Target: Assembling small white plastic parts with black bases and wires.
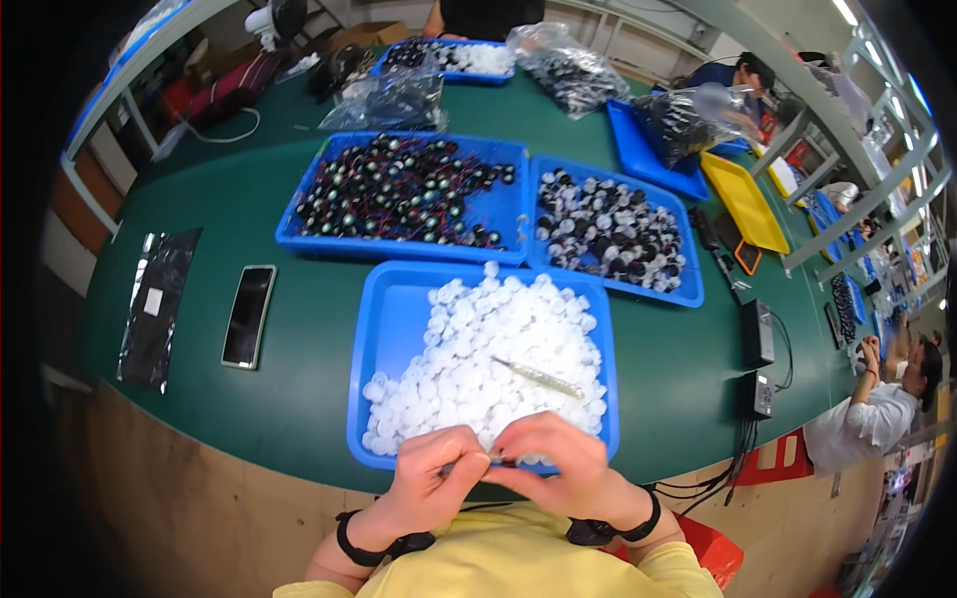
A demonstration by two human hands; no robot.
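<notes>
My left hand and my right hand meet at the near rim of a blue tray filled with several small white round caps. Both hands pinch one small part between their fingertips; what it is stays mostly hidden. A slim pair of tweezers lies on top of the white caps. Each wrist wears a black band.
Behind are a blue tray of dark wired parts and a blue tray of black-and-white parts. A phone and a dark foil bag lie on the green table at left. Black boxes sit at right. Other people work at the right.
</notes>
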